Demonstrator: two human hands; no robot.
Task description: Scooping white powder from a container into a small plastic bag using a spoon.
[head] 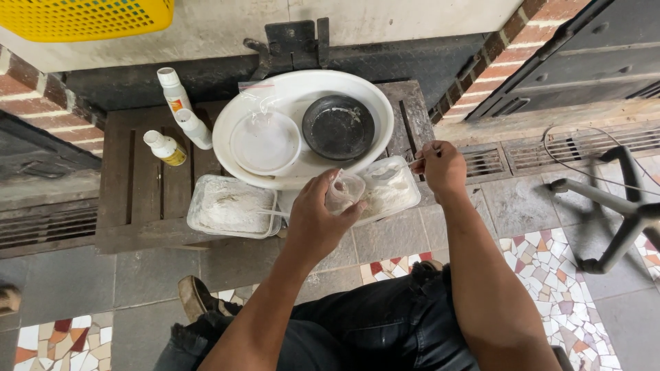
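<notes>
From the head camera I look straight down at my two bare arms reaching over a low, dark wooden table (130,185) set against a brick wall.

My left hand (317,218) wraps its grip around a small clear plastic cup (344,191), fingers curled about its side, holding it tilted just above the near edge of a rectangular clear tray of white powder (393,191). My right hand (440,167) pinches the handle of a thin spoon (395,169) between thumb and fingertips; the spoon's bowl lies in the powder of that tray. The spoon is pale against the powder, so I think, but cannot be sure, that it carries a load.

To the left, just beside, sits a second tray of white powder (232,205). Behind both trays rests a wide white basin (375,110) holding a shallow white dish (265,142) and a black bowl (338,127) side by side. Three small white bottles (177,117) lie on the table at the far left. A yellow basket (82,15) hangs at the top edge, and the foot of a metal stand (612,206) is on the tiled floor at right.

What could go wrong, as I judge it: the cup is tilted and held over the tray's rim, so powder could spill onto the floor if the spoon misses its narrow mouth. The tray overhangs the table's front edge, and a downward press of the spoon could tip it.
</notes>
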